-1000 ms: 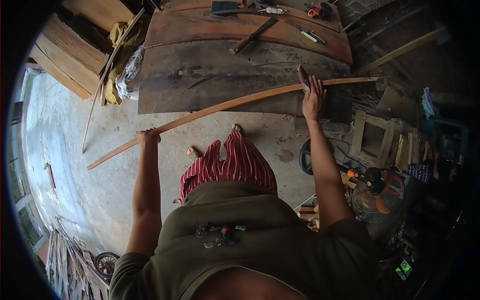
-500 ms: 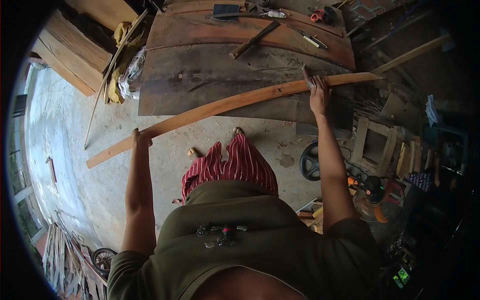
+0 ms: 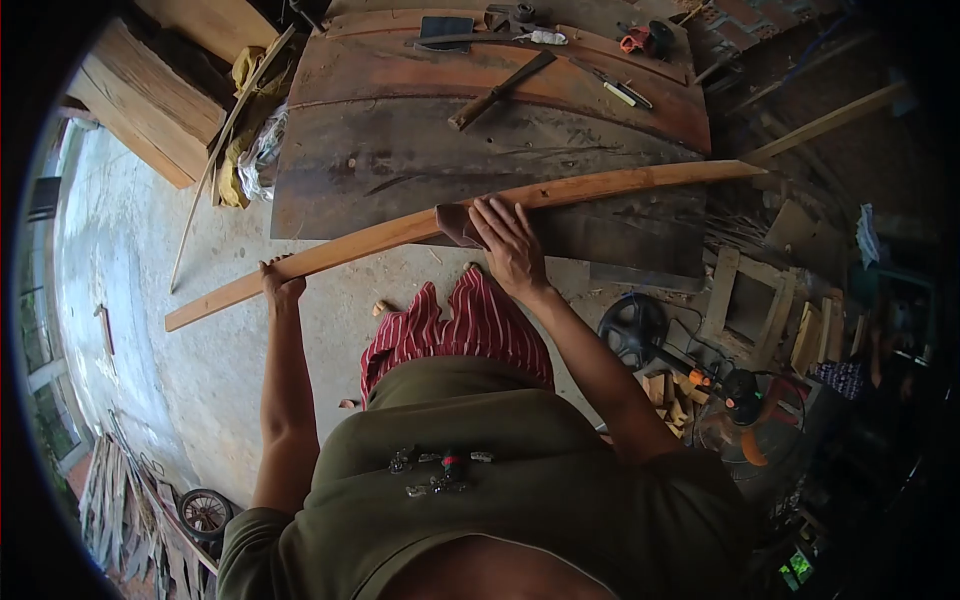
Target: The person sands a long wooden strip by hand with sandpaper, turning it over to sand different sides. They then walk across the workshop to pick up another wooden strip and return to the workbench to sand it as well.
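Observation:
A long, slightly curved wooden strip [image 3: 620,182] slants across in front of me, its right part over the workbench and its left end out over the floor. My left hand [image 3: 283,279] is closed around the strip near that left end. Pressed against the strip's middle, my right hand [image 3: 512,245] has its fingers laid over a brown sheet that looks like sandpaper [image 3: 457,225]. The sheet folds over the strip's near edge, and its part under the fingers is hidden.
On the workbench [image 3: 350,130] lie a chisel-like tool [image 3: 502,90], a pen-like white tool [image 3: 627,94], a dark pad [image 3: 445,32] and a red tool [image 3: 637,39]. Thick timber [image 3: 150,105] leans at the left. A fan [image 3: 745,420] stands right, near wood offcuts [image 3: 672,398].
My right hand has slid left along the strip with the brown sheet, from its right part to its middle. My left hand keeps its grip near the left end.

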Demonstrator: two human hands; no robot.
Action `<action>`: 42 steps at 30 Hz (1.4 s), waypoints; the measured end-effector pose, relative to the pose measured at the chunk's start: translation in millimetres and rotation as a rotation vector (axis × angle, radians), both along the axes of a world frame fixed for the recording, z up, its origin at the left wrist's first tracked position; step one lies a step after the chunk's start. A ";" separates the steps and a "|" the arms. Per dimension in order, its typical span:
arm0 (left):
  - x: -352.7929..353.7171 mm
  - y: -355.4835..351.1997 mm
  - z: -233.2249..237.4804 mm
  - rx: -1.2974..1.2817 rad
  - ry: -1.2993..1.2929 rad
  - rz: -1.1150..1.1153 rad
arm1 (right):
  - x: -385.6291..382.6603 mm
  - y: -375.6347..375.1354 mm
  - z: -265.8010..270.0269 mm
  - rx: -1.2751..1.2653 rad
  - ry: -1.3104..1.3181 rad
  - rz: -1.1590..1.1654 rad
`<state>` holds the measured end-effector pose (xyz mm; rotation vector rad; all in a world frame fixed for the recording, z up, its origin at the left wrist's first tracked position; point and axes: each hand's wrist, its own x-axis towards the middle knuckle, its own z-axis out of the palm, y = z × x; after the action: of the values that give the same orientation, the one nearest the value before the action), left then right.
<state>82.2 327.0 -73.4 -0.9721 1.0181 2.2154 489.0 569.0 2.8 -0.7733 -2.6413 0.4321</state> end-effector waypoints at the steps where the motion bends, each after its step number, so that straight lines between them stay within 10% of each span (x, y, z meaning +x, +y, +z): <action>1: -9.1 -6.2 6.2 -0.053 -0.059 -0.002 | 6.8 9.7 3.6 0.007 -0.005 0.015; 12: -60.8 -36.3 -15.5 -0.297 -0.296 0.053 | 127.6 156.1 -16.3 0.218 -0.061 -0.753; 16: -78.5 -45.7 -34.3 -0.431 -0.387 0.063 | 42.4 60.3 19.2 0.012 -0.006 -0.123; 19: -54.2 -28.8 11.4 -0.566 -0.441 0.009 | 47.8 71.9 28.7 0.036 -0.062 -0.063; 26: -23.5 -21.9 27.8 -0.625 -0.366 -0.052 | 156.0 200.6 -8.1 0.214 -0.136 -0.634; 30: -31.6 -46.2 12.0 -0.181 -0.155 0.030 | 103.2 155.9 -22.6 0.213 -0.023 -0.795; 37: -30.5 -61.2 -9.3 -0.074 0.014 0.111 | 14.8 37.4 6.8 0.007 -0.018 -0.028; 42: -17.0 -47.2 -18.3 -0.349 -0.150 -0.044 | 73.9 134.1 -17.2 0.151 -0.124 -0.444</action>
<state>65.2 279.8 -91.7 -1.2313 1.3684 1.9320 563.0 703.0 -14.4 -1.3261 -2.4686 0.0652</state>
